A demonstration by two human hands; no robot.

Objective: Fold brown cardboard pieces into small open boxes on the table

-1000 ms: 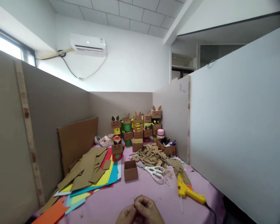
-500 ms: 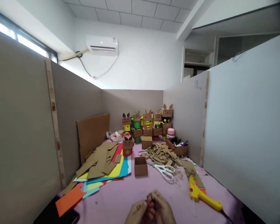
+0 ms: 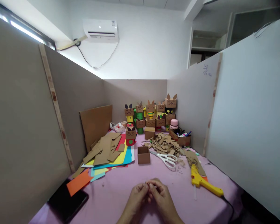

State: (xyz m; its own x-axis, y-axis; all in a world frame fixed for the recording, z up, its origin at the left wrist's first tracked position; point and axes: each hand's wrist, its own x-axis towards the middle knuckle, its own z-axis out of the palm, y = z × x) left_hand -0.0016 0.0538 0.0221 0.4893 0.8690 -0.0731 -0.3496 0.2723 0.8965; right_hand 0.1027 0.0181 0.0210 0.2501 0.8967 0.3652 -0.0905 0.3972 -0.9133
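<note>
My left hand and my right hand meet over the front of the table, fingertips pinched together. If they hold anything, it is too small and too covered by fingers to make out. Straight ahead of them stands a small cardboard box with its top uncovered. White-handled scissors lie to the right of the box. Farther right, a yellow hot glue gun rests partly on a cardboard strip.
Cardboard sheets and coloured paper pile up at left, with an orange sheet over a black flat object. Cardboard scraps heap at right. Several box-headed animal figures stand at the back between partitions.
The view has tilted down, so the table things sit higher in the picture. My hands show more fully, still together, and the fingers have shifted slightly.
</note>
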